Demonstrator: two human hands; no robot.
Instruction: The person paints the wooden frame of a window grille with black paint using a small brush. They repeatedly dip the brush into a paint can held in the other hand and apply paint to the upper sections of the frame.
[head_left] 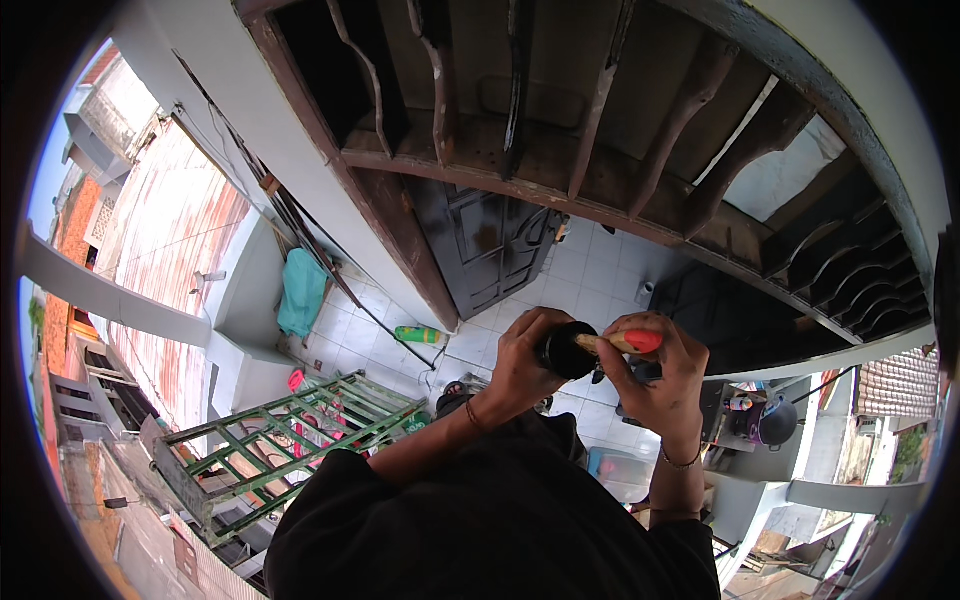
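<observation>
In front of my chest, my left hand (526, 362) is wrapped round a small round black container (566, 352), its open top facing up toward me. My right hand (662, 378) is closed on a paintbrush (640, 341) with a wooden handle and a red end. The brush slants leftward, its far end at the container's mouth. Its bristles cannot be made out against the dark inside. Both hands are close together, near the same height.
Ahead rises a brown window frame (520, 185) with wavy upright bars, next to a dark door (490, 245). A green metal ladder (300, 440) stands at lower left. On the white tiles (365, 320) lie a green-yellow bottle (418, 335) and a teal cloth (302, 292). A clear plastic box (622, 474) is below right.
</observation>
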